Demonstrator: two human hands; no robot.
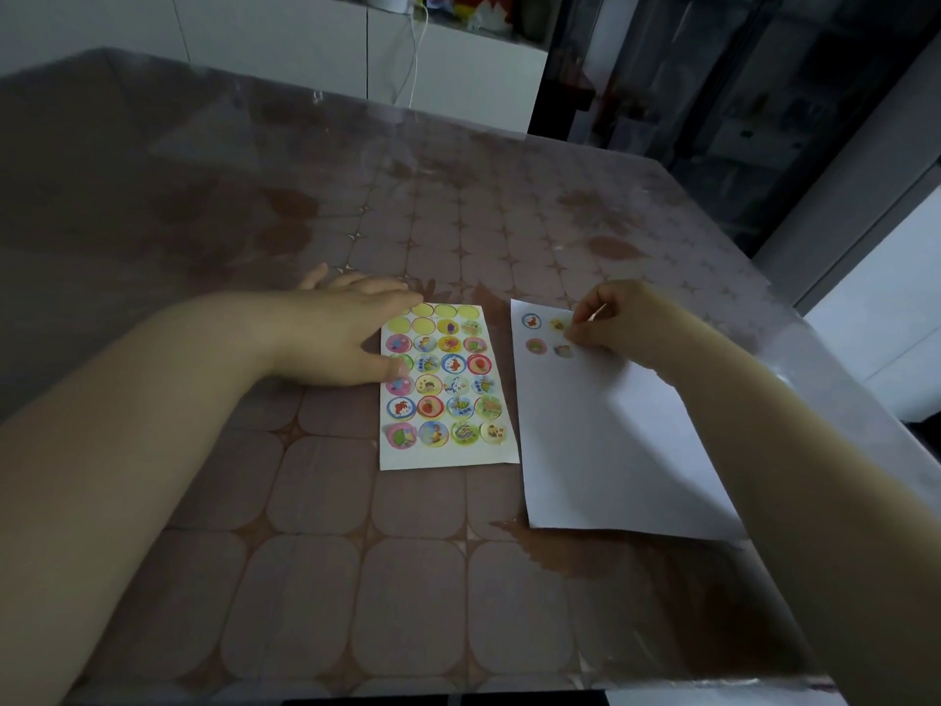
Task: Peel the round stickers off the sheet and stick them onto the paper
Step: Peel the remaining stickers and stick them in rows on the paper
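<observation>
A sticker sheet (pixel 448 389) with several colourful round stickers lies flat on the table; several spots in its top rows are bare yellow circles. My left hand (pixel 351 333) rests flat on the sheet's upper left corner, fingers spread. To the right lies a white paper (pixel 601 440) with several round stickers (pixel 532 321) stuck near its top edge. My right hand (pixel 616 318) hovers over the paper's top, fingers pinched on a thin stick-like tool (pixel 597 313) whose tip is beside the stuck stickers. Whether a sticker sits under the fingertips is hidden.
The table (pixel 356 552) has a tile-patterned cloth under a clear cover. Its right edge (pixel 814 349) runs close to the paper. White cabinets (pixel 305 38) and a dangling white cable (pixel 415 53) stand behind the far edge.
</observation>
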